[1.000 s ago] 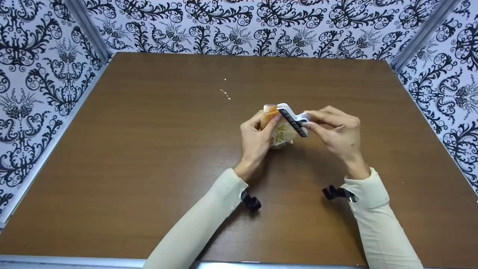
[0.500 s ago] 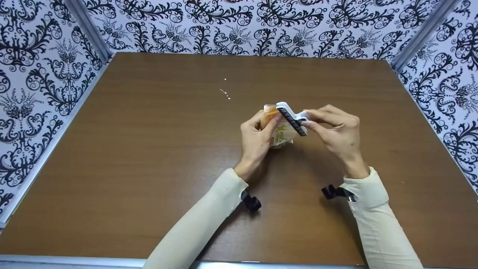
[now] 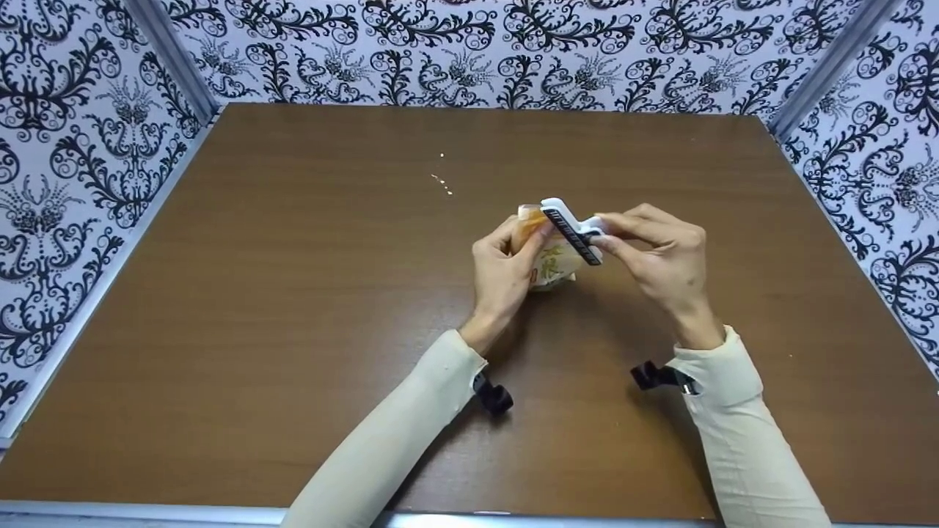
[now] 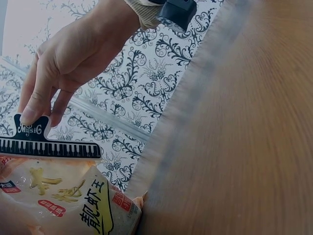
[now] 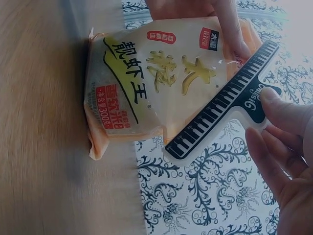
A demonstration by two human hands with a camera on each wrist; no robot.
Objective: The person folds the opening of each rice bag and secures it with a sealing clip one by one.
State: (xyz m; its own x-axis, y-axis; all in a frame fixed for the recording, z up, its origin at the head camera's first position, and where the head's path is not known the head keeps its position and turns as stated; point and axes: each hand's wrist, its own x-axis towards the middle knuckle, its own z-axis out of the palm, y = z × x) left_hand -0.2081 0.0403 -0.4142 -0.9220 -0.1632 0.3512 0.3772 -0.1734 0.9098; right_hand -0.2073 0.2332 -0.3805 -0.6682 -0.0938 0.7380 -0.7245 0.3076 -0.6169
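Note:
A plastic food bag [image 3: 550, 260] with gold, black and red lettering is held up in front of me. My left hand [image 3: 500, 268] grips its upper left part, thumb on the printed face. With thumb and fingers my right hand [image 3: 664, 253] pinches the handle of a black-and-white piano-key clip [image 3: 574, 233], marked "Music". In the right wrist view the clip [image 5: 222, 100] slants across the bag's [image 5: 161, 81] upper corner, close to the left thumb. I cannot tell whether its jaws bite the plastic. The left wrist view has the clip [image 4: 49, 148] along the bag's top edge.
Below both hands spreads a brown wooden table [image 3: 293, 308]. Several small pale crumbs [image 3: 442, 183] lie toward its back. Black-and-white patterned walls [image 3: 469, 55] enclose the table at the back and sides.
Over the last second my right hand and the clip have shifted very slightly up and to the left. My left hand and the bag stay almost still.

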